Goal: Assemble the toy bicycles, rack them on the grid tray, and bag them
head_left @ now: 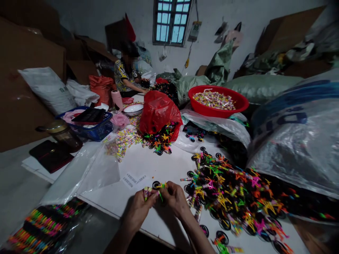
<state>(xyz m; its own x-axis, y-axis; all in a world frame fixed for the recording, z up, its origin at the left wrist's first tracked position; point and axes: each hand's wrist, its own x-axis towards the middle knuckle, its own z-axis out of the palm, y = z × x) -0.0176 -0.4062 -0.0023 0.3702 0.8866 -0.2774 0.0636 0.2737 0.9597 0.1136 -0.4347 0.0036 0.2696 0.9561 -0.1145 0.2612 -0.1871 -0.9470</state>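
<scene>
Above the table's near edge, my left hand (pixel 139 207) is closed around a couple of small printed candy tubes (pixel 147 192), their ends poking up past the fingers. My right hand (pixel 174 199) pinches a small toy bicycle (pixel 156 185) with a black spoked wheel and yellow-green parts. The fingertips of both hands nearly meet, partly hiding the bicycle. To the right spreads a heap of colourful toy bicycles (pixel 225 190), several with tubes among them. Farther off, more loose printed tubes (pixel 123 141) lie beside a red plastic bag (pixel 159 109) spilling bicycles.
A red basin (pixel 193 104) full of wrapped tubes stands at the back right. Large sacks (pixel 296 141) crowd the right side. On the left are a blue basket (pixel 99 131), a jar (pixel 65 135) and a black wallet (pixel 50 155). Another person (pixel 125 77) sits working across the room.
</scene>
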